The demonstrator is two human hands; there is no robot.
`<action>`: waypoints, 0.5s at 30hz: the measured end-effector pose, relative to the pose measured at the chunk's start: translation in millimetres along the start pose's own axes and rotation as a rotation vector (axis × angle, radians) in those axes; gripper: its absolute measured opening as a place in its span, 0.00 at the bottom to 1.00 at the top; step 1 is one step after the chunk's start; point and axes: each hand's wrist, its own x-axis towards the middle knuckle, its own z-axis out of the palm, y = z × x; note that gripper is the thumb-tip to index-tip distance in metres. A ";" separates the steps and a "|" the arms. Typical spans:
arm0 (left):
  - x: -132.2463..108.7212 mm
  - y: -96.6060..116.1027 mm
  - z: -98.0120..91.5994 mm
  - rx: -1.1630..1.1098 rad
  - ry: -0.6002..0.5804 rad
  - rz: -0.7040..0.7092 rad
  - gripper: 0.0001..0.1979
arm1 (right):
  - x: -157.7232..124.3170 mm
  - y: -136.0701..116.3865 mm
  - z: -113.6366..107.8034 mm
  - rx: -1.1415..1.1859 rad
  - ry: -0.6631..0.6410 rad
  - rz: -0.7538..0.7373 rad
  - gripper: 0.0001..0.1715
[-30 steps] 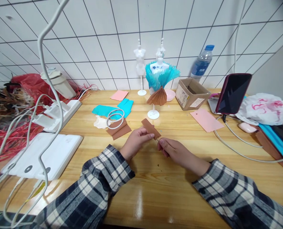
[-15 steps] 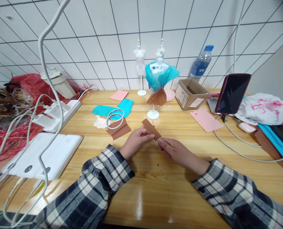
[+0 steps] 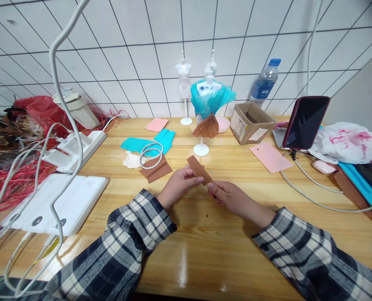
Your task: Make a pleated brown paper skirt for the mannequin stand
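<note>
A folded strip of brown crepe paper [image 3: 198,168] is held over the wooden table. My left hand [image 3: 180,186] is closed on its left edge, with the thumb on top. The fingertips of my right hand [image 3: 231,196] pinch its lower right corner; the exact grip there is too small to make out. Beyond the hands, a small white dress form [image 3: 201,150] wears a turquoise and brown pleated paper dress [image 3: 211,104]. A brown paper piece [image 3: 157,172] lies to the left, partly under silver rings [image 3: 151,155].
Turquoise paper [image 3: 135,145] and pink sheets [image 3: 269,157] lie about the table. A second dress form [image 3: 184,85] stands by the tiled wall. At right are a cardboard box [image 3: 251,125], a bottle [image 3: 264,83] and a phone [image 3: 306,123]. Cables and white power banks [image 3: 57,205] fill the left.
Both hands stay almost where they were, still on the brown crepe paper strip. The lower right corner shifts very slightly at my right fingertips.
</note>
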 end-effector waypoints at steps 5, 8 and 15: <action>-0.1 -0.6 -0.4 -0.019 0.005 0.001 0.08 | 0.3 1.9 -0.4 -0.044 -0.006 -0.008 0.27; 0.1 -1.2 0.6 -0.087 0.028 -0.029 0.10 | -0.4 4.4 0.3 -0.075 0.019 -0.035 0.27; -3.9 2.6 11.7 -0.322 0.133 -0.085 0.13 | -5.0 7.0 8.5 0.005 0.093 -0.015 0.29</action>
